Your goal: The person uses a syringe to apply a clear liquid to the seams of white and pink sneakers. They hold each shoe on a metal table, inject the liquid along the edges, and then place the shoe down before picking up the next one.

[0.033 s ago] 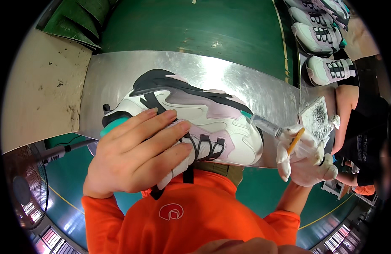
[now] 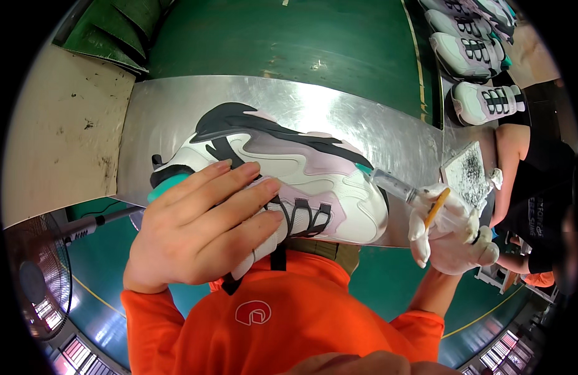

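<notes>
A white, lilac and black sneaker (image 2: pixel 339 209) lies on its side on the metal bench, sole edge facing away and toe to the right. My left hand (image 2: pixel 204 228) is closed over its collar and tongue, thumb hidden. Turquoise material shows inside the shoe opening by the wrist. White coverings wrap the fingers of my right hand (image 2: pixel 455 231), which grips a clear syringe (image 2: pixel 392 182). The syringe's green tip meets the line between upper and sole near the toe. A thin yellow-orange stick (image 2: pixel 437 208) is also held between the right fingers.
Several similar sneakers (image 2: pixel 489 103) stand at the upper right. A white board with dark smears (image 2: pixel 467 172) lies beside my right hand, near another person's arm (image 2: pixel 510 162). Beyond the metal bench (image 2: pixel 170 103) runs a green surface (image 2: pixel 270 44). A fan (image 2: pixel 39 275) stands at the lower left.
</notes>
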`<action>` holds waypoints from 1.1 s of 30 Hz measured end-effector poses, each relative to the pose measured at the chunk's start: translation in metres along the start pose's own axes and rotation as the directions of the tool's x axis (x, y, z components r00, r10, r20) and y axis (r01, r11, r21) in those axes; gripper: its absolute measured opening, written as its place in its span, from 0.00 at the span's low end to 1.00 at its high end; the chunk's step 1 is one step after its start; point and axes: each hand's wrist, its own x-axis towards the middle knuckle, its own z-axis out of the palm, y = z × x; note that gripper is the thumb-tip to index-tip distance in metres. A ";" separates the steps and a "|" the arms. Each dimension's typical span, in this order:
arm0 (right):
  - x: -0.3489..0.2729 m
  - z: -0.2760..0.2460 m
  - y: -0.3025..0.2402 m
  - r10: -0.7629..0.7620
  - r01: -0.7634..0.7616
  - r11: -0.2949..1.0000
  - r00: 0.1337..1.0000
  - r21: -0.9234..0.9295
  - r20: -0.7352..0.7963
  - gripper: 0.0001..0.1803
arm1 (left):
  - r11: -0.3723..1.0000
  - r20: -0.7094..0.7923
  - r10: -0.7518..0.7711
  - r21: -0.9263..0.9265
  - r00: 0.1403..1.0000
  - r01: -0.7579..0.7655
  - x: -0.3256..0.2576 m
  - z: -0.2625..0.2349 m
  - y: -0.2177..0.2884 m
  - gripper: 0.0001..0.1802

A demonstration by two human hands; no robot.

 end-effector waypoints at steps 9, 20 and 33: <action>-0.005 0.003 -0.002 0.031 -0.033 0.998 0.999 -0.054 -0.035 0.67 | 0.999 0.017 0.037 0.026 0.999 -0.037 -0.001 0.000 -0.003 0.12; -0.011 0.004 0.004 0.004 -0.003 1.000 0.999 0.026 -0.042 0.69 | 0.998 0.016 0.038 0.041 0.999 -0.039 -0.005 -0.001 -0.003 0.12; -0.041 -0.019 0.018 -0.067 0.066 0.996 0.997 0.053 0.030 0.69 | 0.996 0.023 -0.020 0.092 1.000 0.018 -0.007 0.003 0.018 0.09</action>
